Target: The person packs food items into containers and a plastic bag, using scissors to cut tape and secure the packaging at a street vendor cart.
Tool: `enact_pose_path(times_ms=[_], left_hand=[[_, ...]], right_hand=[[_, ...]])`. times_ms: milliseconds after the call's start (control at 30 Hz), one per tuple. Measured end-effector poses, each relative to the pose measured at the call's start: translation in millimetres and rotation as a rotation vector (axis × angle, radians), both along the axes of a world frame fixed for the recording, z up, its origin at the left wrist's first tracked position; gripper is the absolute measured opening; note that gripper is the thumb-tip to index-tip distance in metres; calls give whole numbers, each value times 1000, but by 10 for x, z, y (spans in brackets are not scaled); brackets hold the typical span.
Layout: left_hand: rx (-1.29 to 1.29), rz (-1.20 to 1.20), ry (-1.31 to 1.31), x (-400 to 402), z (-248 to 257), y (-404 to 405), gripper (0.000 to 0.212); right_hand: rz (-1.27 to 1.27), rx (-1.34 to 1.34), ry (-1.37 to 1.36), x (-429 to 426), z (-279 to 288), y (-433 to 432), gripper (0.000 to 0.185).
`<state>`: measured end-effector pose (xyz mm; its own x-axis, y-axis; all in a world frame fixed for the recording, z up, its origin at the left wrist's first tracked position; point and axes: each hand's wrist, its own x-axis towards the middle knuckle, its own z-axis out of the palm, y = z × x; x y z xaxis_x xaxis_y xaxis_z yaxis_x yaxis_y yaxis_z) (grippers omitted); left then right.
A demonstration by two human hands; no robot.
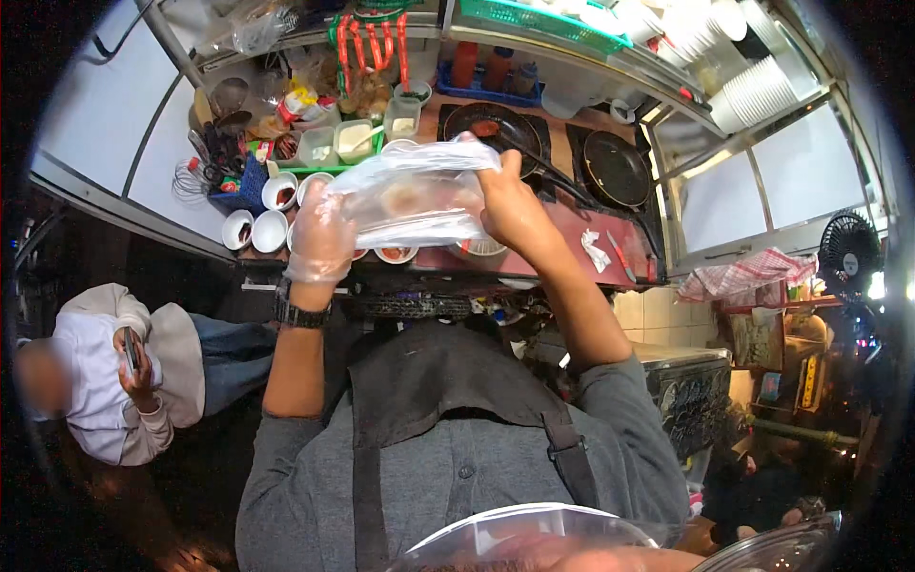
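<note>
A clear plastic bag is stretched between my two hands above the front of the counter. My left hand, in a thin clear plastic covering, is at the bag's left end; whether it is inside the bag or gloved separately is unclear. The bare fingers of my right hand pinch the bag's right end. Small white bowls stand left of and below the bag, some with red contents. Behind it are a plastic tub of pale contents and a frying pan with something reddish in it.
A second black pan sits at the right. On the red board lie a crumpled tissue and a red-handled knife. A blue basket of utensils stands left. A person holding a phone is beyond the counter's left end.
</note>
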<state>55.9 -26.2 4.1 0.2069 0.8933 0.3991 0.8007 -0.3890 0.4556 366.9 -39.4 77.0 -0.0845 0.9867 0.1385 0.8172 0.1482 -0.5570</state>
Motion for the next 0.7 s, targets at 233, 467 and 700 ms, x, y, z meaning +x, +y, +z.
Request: enact_pose_path(times_ms=[233, 467, 700], left_hand=[[-315, -11, -101, -441, -91, 87, 85], [-206, 19, -315, -479, -333, 106, 102], [-128, 265, -89, 149, -404, 526, 84]], right_hand=[[525, -175, 600, 461, 179, 215, 114], [509, -245, -676, 103, -562, 104, 122], [524, -208, -654, 146, -339, 66, 106]])
